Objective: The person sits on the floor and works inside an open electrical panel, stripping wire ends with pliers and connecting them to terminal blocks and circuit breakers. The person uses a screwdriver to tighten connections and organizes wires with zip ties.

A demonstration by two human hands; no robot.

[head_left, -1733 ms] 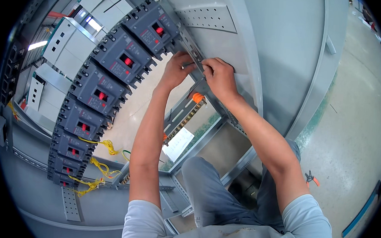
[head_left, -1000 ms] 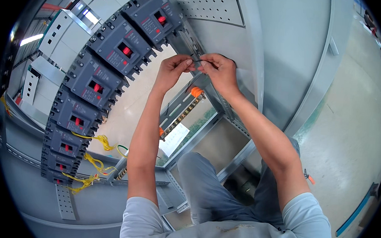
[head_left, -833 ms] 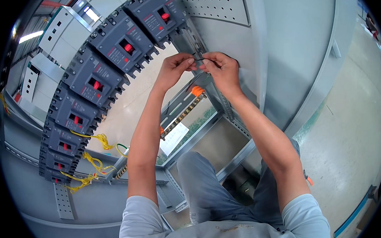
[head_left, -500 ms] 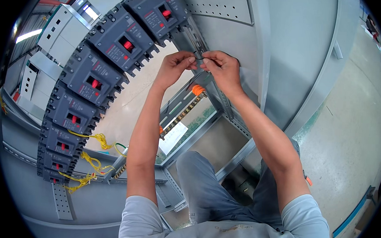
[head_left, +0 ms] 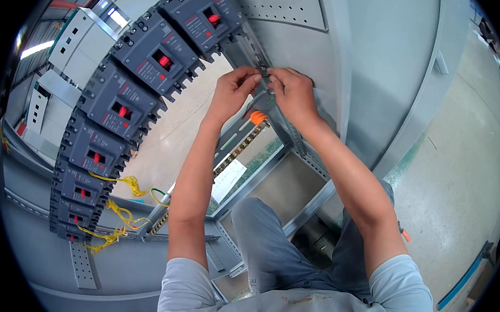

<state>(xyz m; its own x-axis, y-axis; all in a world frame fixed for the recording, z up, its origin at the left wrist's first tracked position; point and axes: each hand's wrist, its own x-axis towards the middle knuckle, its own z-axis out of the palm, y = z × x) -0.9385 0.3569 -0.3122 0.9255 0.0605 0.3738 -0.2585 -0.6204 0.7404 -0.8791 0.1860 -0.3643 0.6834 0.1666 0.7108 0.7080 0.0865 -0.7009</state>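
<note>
Up at the slotted metal upright (head_left: 256, 50) of the cabinet frame, both hands meet with fingertips almost touching. My left hand (head_left: 234, 94) pinches with thumb and forefinger from the left side. Opposite it, my right hand (head_left: 292, 97) is closed in a similar pinch. Between the fingertips shows a small, thin dark piece (head_left: 265, 75), lying against the upright; its kind is too small to tell, and the fingers cover its ends. Below the hands, a brass terminal bar (head_left: 240, 150) runs at a slant, with an orange insulator (head_left: 258, 118) at its upper end.
A curved-looking row of dark grey circuit breakers (head_left: 120, 105) with red switches stands at the left. Yellow wire bundles (head_left: 124, 211) hang from the lower breakers. Grey sheet-metal panel (head_left: 384, 67) rises at the right. A white paper sheet (head_left: 229, 180) lies beneath the terminal bar.
Both hands stay near the upright. The left hand has shifted slightly right, and the fingertips have come closer against the metal. The view has moved a little.
</note>
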